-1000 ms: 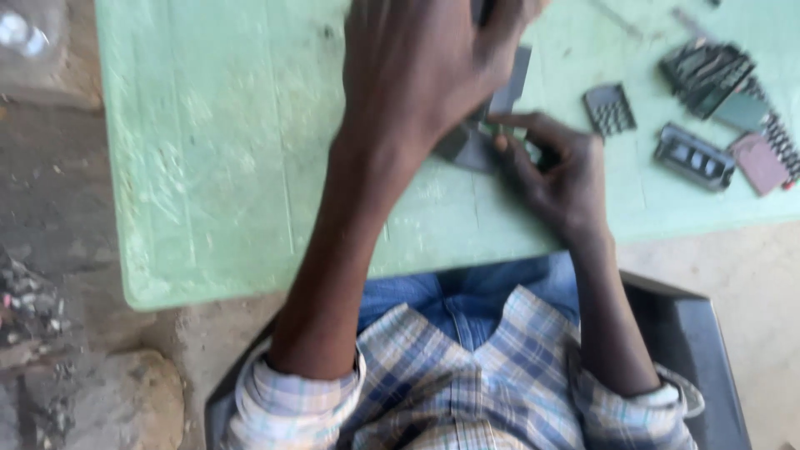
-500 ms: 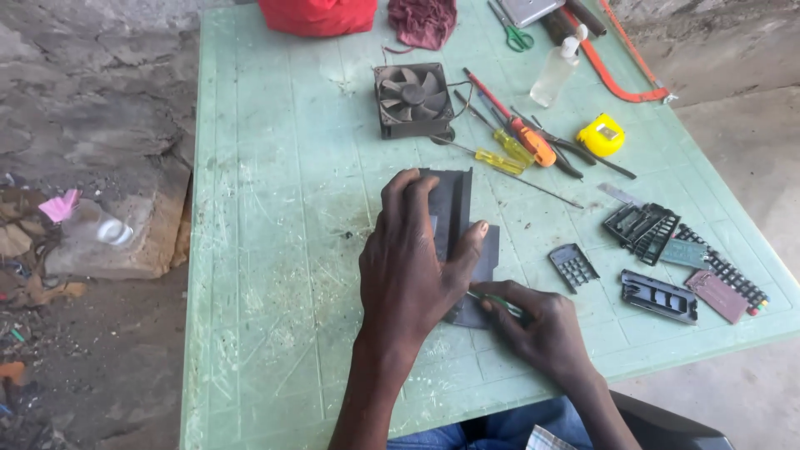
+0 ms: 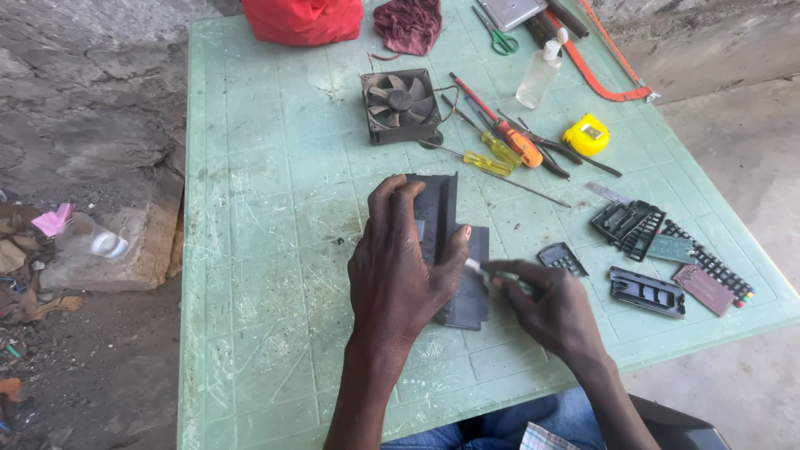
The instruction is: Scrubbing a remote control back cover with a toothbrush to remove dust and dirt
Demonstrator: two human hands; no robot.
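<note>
Dark grey plastic casing [image 3: 454, 250] lies flat near the middle of the pale green table [image 3: 250, 208], pinned there under the person's palm. Far left, off the table, a clear plastic bottle [image 3: 87, 242] rests on the rough stone ground. The left hand [image 3: 400, 267] is spread over the casing, fingers curled over its far edge and thumb pressed against its right side, so it clamps the piece down. Just right of it, the right hand [image 3: 550, 308] is closed around a slim green-handled tool [image 3: 504, 279], whose pale tip touches the casing beside the left thumb. Behind the hands stands a black cooling fan [image 3: 400, 104], and beyond it a red bag [image 3: 304, 18] and a maroon rag [image 3: 408, 23] sit at the table's far edge. Right of the fan lie a yellow-handled screwdriver [image 3: 487, 162], an orange-handled screwdriver [image 3: 517, 143], a clear squeeze bottle [image 3: 537, 75] and a yellow tape measure [image 3: 586, 135]. Nearest the right edge are several black plastic parts [image 3: 646, 292] and small circuit boards [image 3: 704, 287], well apart from the casing.
</note>
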